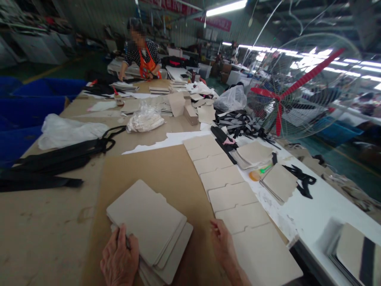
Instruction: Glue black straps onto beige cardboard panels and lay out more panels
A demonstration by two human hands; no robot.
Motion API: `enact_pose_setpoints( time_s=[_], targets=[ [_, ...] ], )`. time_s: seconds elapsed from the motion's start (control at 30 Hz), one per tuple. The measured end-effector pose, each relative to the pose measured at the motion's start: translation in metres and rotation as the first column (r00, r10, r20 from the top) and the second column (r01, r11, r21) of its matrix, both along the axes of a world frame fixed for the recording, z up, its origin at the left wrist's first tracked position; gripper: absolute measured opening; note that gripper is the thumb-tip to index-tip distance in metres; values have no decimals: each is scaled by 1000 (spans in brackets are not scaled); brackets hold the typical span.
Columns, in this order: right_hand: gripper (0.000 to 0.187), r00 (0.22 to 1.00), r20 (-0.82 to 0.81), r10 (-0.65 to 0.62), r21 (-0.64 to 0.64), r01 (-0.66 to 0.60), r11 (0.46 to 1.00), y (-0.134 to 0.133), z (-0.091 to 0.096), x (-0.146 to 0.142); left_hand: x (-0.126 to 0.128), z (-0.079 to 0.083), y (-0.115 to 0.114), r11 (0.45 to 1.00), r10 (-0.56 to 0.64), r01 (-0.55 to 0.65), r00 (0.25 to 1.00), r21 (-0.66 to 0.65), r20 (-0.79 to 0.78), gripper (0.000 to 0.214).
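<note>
My left hand (120,256) grips the near left edge of a loose stack of beige card panels (147,220). The panels have rounded corners and a small notch along one side, and the lower ones are fanned out. My right hand (222,242) is beside the left edge of a row of overlapping beige panels (233,194). Its fingers are loosely bent, and nothing shows between them. A brown board (127,169) lies under the stack and partly under the row.
Right of the row lie more panel stacks (279,180), a brush with a green handle (266,169) and black scissors (303,180). Black strips (56,163) and a plastic bag (71,131) lie left. A large fan (278,97) stands right. A person in an orange apron (146,63) works opposite.
</note>
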State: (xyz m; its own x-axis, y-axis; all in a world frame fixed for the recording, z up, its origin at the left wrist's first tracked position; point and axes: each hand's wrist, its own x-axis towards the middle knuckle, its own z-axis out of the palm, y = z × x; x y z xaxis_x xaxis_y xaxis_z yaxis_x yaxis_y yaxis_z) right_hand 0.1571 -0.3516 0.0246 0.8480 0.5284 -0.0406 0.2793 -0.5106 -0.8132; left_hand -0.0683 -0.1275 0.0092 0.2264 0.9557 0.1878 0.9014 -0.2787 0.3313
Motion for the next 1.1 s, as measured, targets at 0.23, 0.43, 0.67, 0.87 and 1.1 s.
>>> enact_pose_setpoints(
  time_s=[0.23,0.43,0.67,0.87,1.1],
  targets=[
    [40,879,180,442,-79,-435,897,146,15,-24,-8,-14,3,997,-38,41,998,66,-42,55],
    [51,800,130,586,-256,-543,799,216,-2,-36,-10,-25,6,988,-33,37,999,153,-32,53],
    [47,813,226,537,-35,-544,838,220,-36,-33,-10,-26,-3,994,7,1,997,112,-74,50],
    [41,714,305,630,-8,-660,751,238,-31,-30,-9,-24,-8,998,31,-28,998,55,-58,54],
    [37,669,366,647,52,-709,704,231,-12,-28,-8,-19,-10,999,42,-42,997,5,-70,53]
  ],
)
